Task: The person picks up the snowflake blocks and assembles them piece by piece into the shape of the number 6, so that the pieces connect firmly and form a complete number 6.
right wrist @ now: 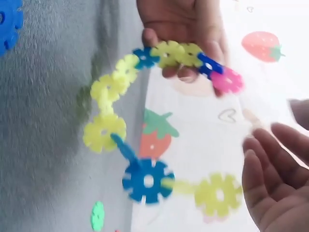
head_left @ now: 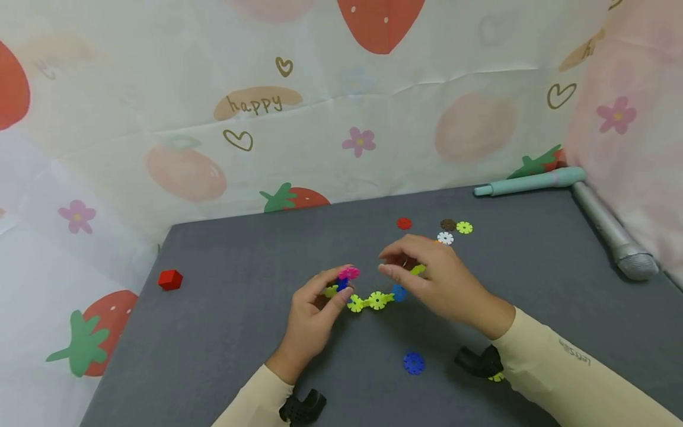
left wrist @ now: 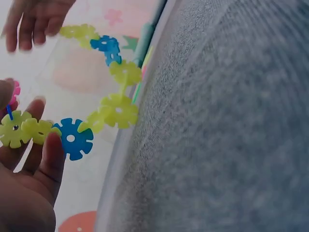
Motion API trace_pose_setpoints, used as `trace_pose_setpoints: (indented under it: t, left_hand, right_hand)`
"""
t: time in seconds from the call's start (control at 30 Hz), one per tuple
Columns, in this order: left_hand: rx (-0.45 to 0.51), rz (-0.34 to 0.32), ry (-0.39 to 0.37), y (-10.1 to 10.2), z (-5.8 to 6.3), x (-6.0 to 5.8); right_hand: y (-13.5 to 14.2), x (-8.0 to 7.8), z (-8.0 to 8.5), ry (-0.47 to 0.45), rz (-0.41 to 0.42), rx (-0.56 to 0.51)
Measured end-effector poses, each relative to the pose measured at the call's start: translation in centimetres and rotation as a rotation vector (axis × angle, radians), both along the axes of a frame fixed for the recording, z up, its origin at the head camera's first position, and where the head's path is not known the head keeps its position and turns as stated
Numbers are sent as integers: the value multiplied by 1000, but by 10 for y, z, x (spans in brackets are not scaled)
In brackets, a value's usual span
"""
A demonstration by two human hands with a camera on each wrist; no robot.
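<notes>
Yellow, blue and pink plastic, by the look of it, makes up the notched-disc chain [head_left: 377, 300], held at one end by the left hand [head_left: 312, 314]. Left grip: chain pinched between thumb and fingers, with the pink disc [head_left: 349, 273] and the dark-blue disc [right wrist: 210, 66] left sticking out by the fingertips. From the grip, the remaining length is curved round toward the right hand [head_left: 440, 284]. Right hand: fingers loosely bent, nothing gripped. The far yellow disc [right wrist: 207, 193] is seen just beside its fingertips; contact can't be told.

Handling, judged only: very light, each disc stiff, faces smooth and maybe a bit slick. Slot joints are the weak spots; they can be twisted or popped if the chain is swung or tugged from one end. Load is best shared: one pinch on the paired yellow discs [left wrist: 7, 130] at the left grip, a second gentle one on the flat of the far disc, not across a joint.

Loose blue disc [head_left: 408, 363] is left to the right of the grip, nearer the wearer.
</notes>
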State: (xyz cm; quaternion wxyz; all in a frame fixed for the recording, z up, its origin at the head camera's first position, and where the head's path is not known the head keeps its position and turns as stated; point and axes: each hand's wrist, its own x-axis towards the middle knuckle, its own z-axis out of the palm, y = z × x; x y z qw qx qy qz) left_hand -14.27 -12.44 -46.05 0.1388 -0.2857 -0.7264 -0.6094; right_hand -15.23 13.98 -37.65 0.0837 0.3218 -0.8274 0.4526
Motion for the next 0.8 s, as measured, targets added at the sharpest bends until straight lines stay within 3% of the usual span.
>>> trace_pose_setpoints:
  t: [0.17, 0.37, 0.6, 0.8]
  left_hand:
    - [39, 23, -38, -3, -3, -3]
    - [102, -17, -95, -4, -7, -5]
    - [145, -36, -118, -4, -7, -5]
    - [144, -42, -111, -5, -8, -5]
  right_hand:
    - [21, 4, 1, 21, -47, -157]
    - [41, 11, -10, -79, -13, -272]
    - [53, 22, -32, -187, -37, -264]
    - [55, 25, -56, -263, 32, -272]
